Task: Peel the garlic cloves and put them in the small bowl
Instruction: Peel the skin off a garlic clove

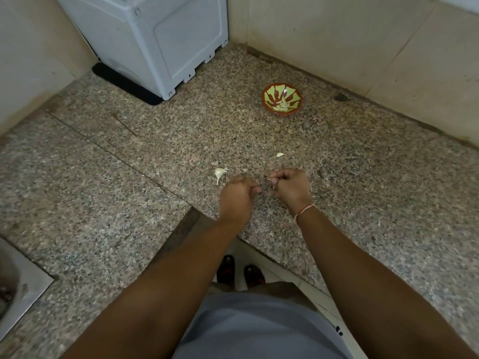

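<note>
Standing at the far left, a steel sink is set into the speckled granite surface, only its corner showing. Behind it, toward the back, a white plastic appliance sits on a dark mat against the tiled wall.

Nearer the middle, an unpeeled garlic clove with a papery tail lies on the surface just beyond the left hand. That hand hovers low over the stone with its fingers curled into a loose fist, thumb pressed against the forefinger; whether it pinches anything is hidden by the knuckles.

Just to its right, with a small gap between them, the right hand is also curled, its fingertips drawn in toward the thumb around something small and pale that is too blurred to name. A red and white thread band circles that wrist.

Beyond the right hand lies a second, smaller pale clove piece on the stone. Further back and to the right, well apart from both hands, stands the small bowl, red-rimmed with a yellow-green and red pattern, holding a few pale peeled cloves at its near side.

Below, between the forearms, a grey shirt and two sandalled feet show on the floor.
</note>
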